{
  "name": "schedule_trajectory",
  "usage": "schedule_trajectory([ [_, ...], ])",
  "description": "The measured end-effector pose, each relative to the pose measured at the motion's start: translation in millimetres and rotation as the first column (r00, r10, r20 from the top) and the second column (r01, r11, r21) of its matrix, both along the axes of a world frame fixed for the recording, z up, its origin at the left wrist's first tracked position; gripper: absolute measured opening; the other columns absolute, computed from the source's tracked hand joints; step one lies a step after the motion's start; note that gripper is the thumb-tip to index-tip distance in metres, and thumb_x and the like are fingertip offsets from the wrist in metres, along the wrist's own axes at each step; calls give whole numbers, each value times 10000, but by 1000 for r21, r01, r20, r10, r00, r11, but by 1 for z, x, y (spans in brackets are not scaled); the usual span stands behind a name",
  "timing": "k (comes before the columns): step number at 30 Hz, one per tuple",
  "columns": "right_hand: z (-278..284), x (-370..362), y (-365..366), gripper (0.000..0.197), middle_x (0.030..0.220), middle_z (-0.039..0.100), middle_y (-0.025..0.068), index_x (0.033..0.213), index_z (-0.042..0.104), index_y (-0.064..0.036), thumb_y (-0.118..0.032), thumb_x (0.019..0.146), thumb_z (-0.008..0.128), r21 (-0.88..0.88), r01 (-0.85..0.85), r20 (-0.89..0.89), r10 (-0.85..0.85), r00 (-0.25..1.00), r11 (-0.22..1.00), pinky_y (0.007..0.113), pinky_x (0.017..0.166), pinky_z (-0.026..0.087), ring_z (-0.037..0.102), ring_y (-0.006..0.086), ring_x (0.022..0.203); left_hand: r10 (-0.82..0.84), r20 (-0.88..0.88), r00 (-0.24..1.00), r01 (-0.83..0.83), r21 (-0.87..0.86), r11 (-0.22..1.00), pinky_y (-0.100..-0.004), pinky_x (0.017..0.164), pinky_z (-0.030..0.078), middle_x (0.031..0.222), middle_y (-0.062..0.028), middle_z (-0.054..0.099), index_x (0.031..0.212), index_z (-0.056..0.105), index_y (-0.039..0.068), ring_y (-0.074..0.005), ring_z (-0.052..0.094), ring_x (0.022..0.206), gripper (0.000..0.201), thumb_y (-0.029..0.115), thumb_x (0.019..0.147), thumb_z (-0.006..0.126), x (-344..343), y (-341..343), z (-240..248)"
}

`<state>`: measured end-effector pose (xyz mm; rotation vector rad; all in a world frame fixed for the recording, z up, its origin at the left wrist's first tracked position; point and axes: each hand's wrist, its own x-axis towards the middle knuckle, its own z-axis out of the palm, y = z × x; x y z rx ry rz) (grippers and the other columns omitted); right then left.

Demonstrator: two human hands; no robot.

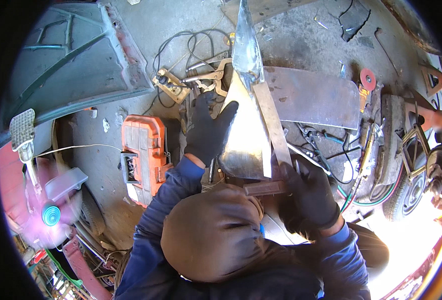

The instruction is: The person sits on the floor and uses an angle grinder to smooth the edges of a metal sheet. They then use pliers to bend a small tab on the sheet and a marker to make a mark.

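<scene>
A long, tapering piece of bent, shiny sheet metal [244,132] points away from me in the middle, its lower part bright with glare. My left hand [206,129], in a dark glove, lies at its left edge with thumb and fingers apart. Along the right edge of the sheet runs a flat metal bar [272,120]. The dark-gloved right hand [311,195] is closed around the near end of this bar. A short brown bar [265,188] sticks out leftward beside the right hand's fingers; whether that hand grips it too is unclear.
Left of my arm stands an orange and grey toolbox [143,155]. Locking clamps [213,76] and a socket block [171,88] with black cable lie beyond my left hand. Rightward are a flat metal plate [311,95], a grinder's red disc [367,79], hoses [351,196] and a wheel [413,187].
</scene>
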<state>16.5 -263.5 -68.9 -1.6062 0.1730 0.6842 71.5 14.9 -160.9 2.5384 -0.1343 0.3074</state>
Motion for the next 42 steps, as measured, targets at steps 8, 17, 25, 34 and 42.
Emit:
schedule_trajectory([
  [8, -1, 14, -14, 291, 917, 752, 80, 1176, 764, 25, -252, 1135, 683, 0, -59, 54, 59, 997, 998, 349, 762, 536, 630, 138, 827, -272, -485, 831, -356, -840, 409, -411, 933, 595, 1290, -190, 729, 1445, 608, 3, -259, 743, 1020, 409, 298, 1163, 575, 26, -4, 55],
  [17, -3, 35, 4, 207, 888, 771, 73, 1195, 768, 29, -140, 1079, 746, 10, -115, 3, 115, 993, 993, 329, 750, 541, 599, 87, 821, -595, -315, 740, -531, -816, -229, -555, 1146, 528, 1425, -135, 676, 1581, 526, 68, -294, 663, 1317, 488, 369, 1199, 489, 42, -18, 49],
  [25, 30, 10, 20, 177, 858, 752, 57, 1161, 770, 16, -133, 1065, 769, -7, -115, 198, 115, 973, 993, 331, 735, 547, 601, 96, 793, -482, -345, 806, -324, -937, 130, -414, 1041, 637, 1378, -113, 689, 1584, 516, 20, -223, 729, 1230, 452, 144, 1153, 578, 10, -16, 133],
  [34, 162, -49, 11, 145, 751, 639, 11, 1044, 744, 3, -139, 1060, 770, -48, 24, 293, -9, 956, 999, 310, 671, 487, 539, 81, 716, -304, -186, 934, 8, -841, 540, -380, 990, 667, 1348, -107, 710, 1551, 542, -8, -197, 742, 1221, 451, 115, 1121, 603, -39, -29, 255],
  [42, 214, -135, -26, 129, 844, 743, 36, 1006, 719, 4, -65, 1003, 827, -30, 251, 202, -240, 949, 967, 237, 596, 488, 644, 66, 690, -380, -165, 910, -86, -972, 217, -359, 1090, 578, 1324, -93, 727, 1521, 579, -53, -167, 704, 1238, 441, 115, 1114, 610, -121, -77, 297],
])
